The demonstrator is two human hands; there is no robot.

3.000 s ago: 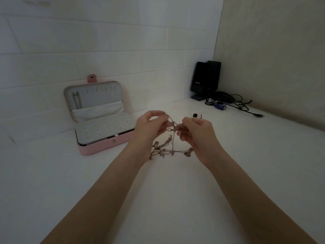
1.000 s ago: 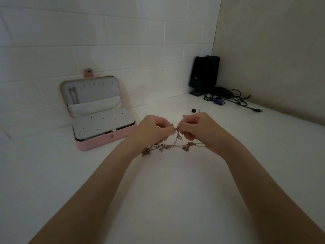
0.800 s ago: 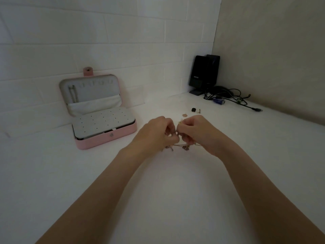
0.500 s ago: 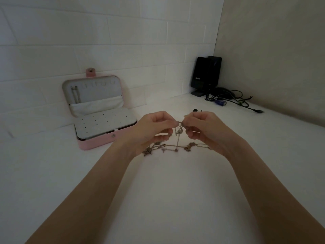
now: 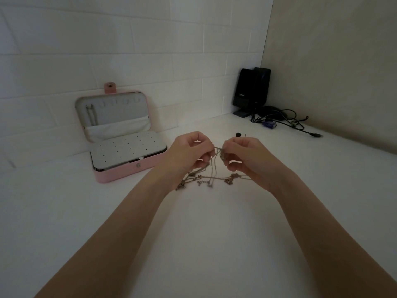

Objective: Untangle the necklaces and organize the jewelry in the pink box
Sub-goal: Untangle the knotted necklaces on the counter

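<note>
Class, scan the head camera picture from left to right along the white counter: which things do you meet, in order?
pink jewelry box → left hand → tangled necklaces → right hand → black speaker → black cables

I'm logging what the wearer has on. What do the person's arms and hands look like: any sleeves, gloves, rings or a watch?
Both forearms are bare right to the frame's lower edge: no sleeves show. The left hand and right hand wear no gloves; no watch, bracelet or ring is visible in this dim light.

Dim white-tiled wall (image 5: 150, 39), beige side wall (image 5: 333, 61), white counter (image 5: 204, 244)
</note>
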